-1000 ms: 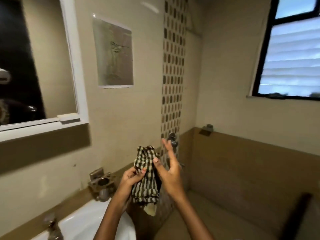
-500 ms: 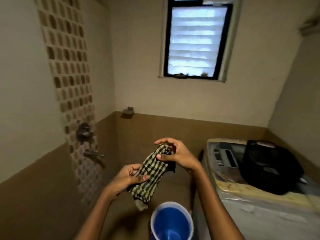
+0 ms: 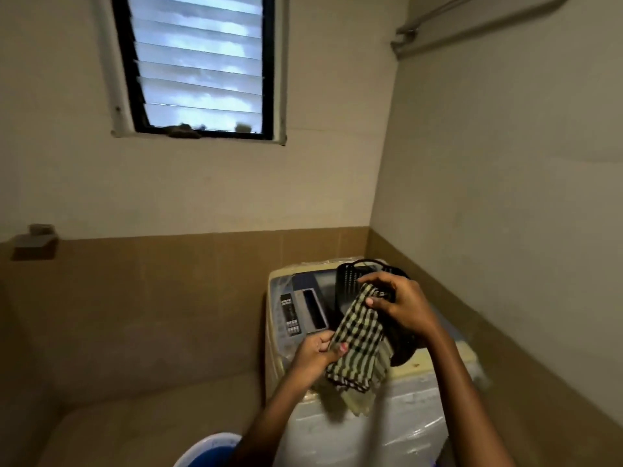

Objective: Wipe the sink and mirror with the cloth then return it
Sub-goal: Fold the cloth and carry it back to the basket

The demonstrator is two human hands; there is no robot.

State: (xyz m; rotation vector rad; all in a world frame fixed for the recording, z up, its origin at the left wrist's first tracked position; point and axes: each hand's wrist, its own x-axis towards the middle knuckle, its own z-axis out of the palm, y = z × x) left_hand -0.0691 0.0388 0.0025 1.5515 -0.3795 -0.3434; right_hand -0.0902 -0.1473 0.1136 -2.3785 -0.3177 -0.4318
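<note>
A black-and-cream checked cloth [image 3: 359, 345] hangs folded between both my hands, above the front of a top-loading washing machine [image 3: 354, 429]. My left hand [image 3: 317, 353] pinches its lower left edge. My right hand [image 3: 403, 306] grips its top end, just in front of a black perforated basket [image 3: 352, 276] that sits on the machine's lid. Sink and mirror are out of view.
A louvred window [image 3: 199, 65] is set in the far wall. A blue bucket [image 3: 205, 449] stands on the floor at the bottom, left of the machine. A small soap holder [image 3: 33, 239] juts from the left wall. Pipes [image 3: 472, 21] run along the upper right wall.
My view has swung right, from the mirror and sink past the shower fittings to the washing machine. Both hands kept hold of the cloth and carried it over the machine.
</note>
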